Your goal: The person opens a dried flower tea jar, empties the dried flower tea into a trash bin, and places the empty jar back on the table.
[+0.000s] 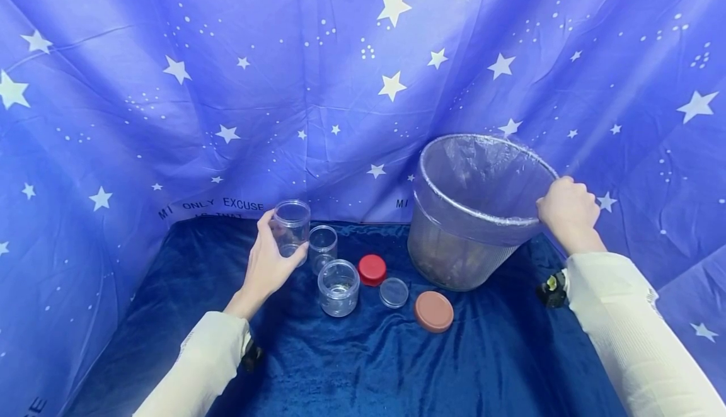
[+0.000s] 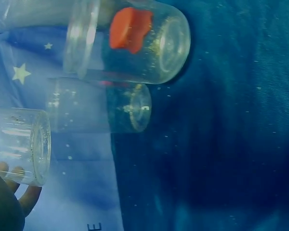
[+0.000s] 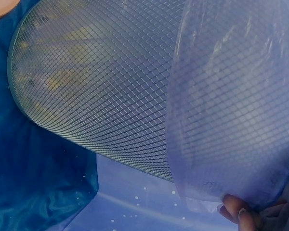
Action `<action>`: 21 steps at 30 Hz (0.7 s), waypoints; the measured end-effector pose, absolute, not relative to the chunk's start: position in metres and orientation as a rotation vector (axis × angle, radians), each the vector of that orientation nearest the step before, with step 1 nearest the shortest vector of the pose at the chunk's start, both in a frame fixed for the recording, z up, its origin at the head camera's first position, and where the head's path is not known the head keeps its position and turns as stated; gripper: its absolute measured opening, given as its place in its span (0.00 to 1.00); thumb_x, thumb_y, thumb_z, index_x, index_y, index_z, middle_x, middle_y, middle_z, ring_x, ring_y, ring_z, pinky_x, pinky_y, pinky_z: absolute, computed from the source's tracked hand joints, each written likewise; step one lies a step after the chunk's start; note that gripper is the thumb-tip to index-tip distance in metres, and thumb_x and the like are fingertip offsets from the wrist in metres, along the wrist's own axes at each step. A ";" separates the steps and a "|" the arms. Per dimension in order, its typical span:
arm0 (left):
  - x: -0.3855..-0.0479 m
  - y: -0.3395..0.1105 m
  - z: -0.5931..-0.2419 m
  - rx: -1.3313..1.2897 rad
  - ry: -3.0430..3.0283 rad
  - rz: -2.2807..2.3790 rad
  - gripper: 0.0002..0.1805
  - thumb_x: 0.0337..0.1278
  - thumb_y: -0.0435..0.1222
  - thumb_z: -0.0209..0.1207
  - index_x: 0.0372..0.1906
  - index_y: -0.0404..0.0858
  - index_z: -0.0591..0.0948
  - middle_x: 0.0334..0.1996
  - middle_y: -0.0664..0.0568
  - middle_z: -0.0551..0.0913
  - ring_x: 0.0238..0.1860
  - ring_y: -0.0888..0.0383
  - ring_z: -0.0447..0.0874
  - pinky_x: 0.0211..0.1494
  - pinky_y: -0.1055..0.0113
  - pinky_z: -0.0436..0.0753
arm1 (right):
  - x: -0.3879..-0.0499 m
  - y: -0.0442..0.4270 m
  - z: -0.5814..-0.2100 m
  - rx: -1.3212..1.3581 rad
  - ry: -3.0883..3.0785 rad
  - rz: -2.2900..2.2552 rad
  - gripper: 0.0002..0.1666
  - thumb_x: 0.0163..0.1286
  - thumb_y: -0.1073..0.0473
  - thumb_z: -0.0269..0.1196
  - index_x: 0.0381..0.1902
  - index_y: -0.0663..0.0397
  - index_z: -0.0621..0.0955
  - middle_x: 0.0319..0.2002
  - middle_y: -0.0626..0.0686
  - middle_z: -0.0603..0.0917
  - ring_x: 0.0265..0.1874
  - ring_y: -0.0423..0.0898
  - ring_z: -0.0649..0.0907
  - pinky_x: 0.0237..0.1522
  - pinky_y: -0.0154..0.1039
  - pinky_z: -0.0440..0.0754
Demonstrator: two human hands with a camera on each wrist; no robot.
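Observation:
My left hand point(image 1: 272, 266) grips a clear jar point(image 1: 292, 231) with no lid, thumb on one side and fingers on the other. In the left wrist view that jar point(image 2: 24, 144) appears held above the cloth. Beside it on the cloth stand a narrower clear jar point(image 1: 323, 250) and a wide clear jar point(image 1: 338, 288), both lidless, with small specks inside. My right hand point(image 1: 570, 212) is curled over the rim of a mesh wastebasket point(image 1: 465, 256) lined with a translucent bag point(image 3: 231, 120). The basket is tilted; blurred yellowish contents show through its mesh.
Right of the jars lie a red lid point(image 1: 372, 269), a clear lid point(image 1: 394, 293) and a salmon-coloured lid point(image 1: 433, 312). Dark blue velvety cloth point(image 1: 340, 373) covers the surface. A blue star-patterned curtain point(image 1: 255, 102) hangs behind and at both sides.

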State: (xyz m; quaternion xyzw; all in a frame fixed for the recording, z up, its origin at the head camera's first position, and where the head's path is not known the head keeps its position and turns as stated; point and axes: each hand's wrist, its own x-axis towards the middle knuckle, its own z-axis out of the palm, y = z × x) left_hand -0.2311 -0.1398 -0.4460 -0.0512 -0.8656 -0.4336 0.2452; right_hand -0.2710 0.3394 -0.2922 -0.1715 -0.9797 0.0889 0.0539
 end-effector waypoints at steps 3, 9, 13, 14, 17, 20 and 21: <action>-0.230 -0.141 -0.452 -0.120 -2.382 -1.175 0.51 0.44 0.43 0.72 0.71 0.42 0.55 0.51 0.41 0.77 0.52 0.44 0.81 0.55 0.46 0.78 | -0.271 0.339 -0.292 -0.516 -2.975 0.270 0.36 0.70 0.54 0.53 0.56 0.89 0.63 0.51 0.88 0.70 0.50 0.82 0.72 0.49 0.69 0.74; -0.228 -0.143 -0.465 -0.085 -2.414 -1.176 0.51 0.45 0.42 0.71 0.72 0.42 0.54 0.52 0.41 0.76 0.53 0.44 0.81 0.56 0.45 0.77 | -0.270 0.338 -0.292 -0.513 -2.969 0.270 0.36 0.70 0.54 0.54 0.55 0.89 0.64 0.51 0.88 0.70 0.50 0.82 0.72 0.49 0.69 0.74; -0.227 -0.144 -0.470 -0.062 -2.423 -1.177 0.51 0.44 0.43 0.72 0.72 0.42 0.54 0.52 0.40 0.76 0.53 0.44 0.80 0.55 0.45 0.77 | -0.270 0.338 -0.292 -0.524 -2.968 0.265 0.37 0.70 0.53 0.54 0.55 0.89 0.64 0.51 0.88 0.70 0.50 0.82 0.73 0.48 0.69 0.74; -0.226 -0.143 -0.472 -0.055 -2.426 -1.175 0.51 0.44 0.43 0.72 0.72 0.42 0.54 0.52 0.40 0.76 0.53 0.44 0.80 0.55 0.45 0.78 | -0.270 0.339 -0.292 -0.527 -2.967 0.263 0.37 0.70 0.53 0.54 0.55 0.89 0.64 0.51 0.88 0.70 0.50 0.82 0.73 0.48 0.69 0.74; -0.224 -0.141 -0.476 -0.042 -2.435 -1.180 0.51 0.44 0.42 0.72 0.72 0.42 0.54 0.51 0.39 0.77 0.52 0.43 0.80 0.54 0.44 0.78 | -0.270 0.339 -0.292 -0.530 -2.966 0.260 0.37 0.70 0.53 0.54 0.55 0.89 0.64 0.51 0.87 0.70 0.50 0.82 0.73 0.48 0.69 0.74; -0.222 -0.138 -0.482 -0.042 -2.445 -1.179 0.51 0.44 0.41 0.71 0.71 0.41 0.54 0.52 0.38 0.77 0.52 0.41 0.80 0.54 0.44 0.77 | -0.271 0.339 -0.293 -0.527 -2.969 0.263 0.36 0.70 0.54 0.54 0.55 0.89 0.64 0.51 0.88 0.70 0.50 0.82 0.73 0.48 0.69 0.74; -0.221 -0.138 -0.484 -0.042 -2.446 -1.183 0.51 0.44 0.41 0.71 0.71 0.41 0.54 0.53 0.37 0.77 0.52 0.40 0.80 0.54 0.43 0.77 | -0.271 0.339 -0.293 -0.527 -2.971 0.265 0.37 0.70 0.54 0.54 0.56 0.89 0.64 0.51 0.88 0.70 0.50 0.82 0.73 0.49 0.69 0.74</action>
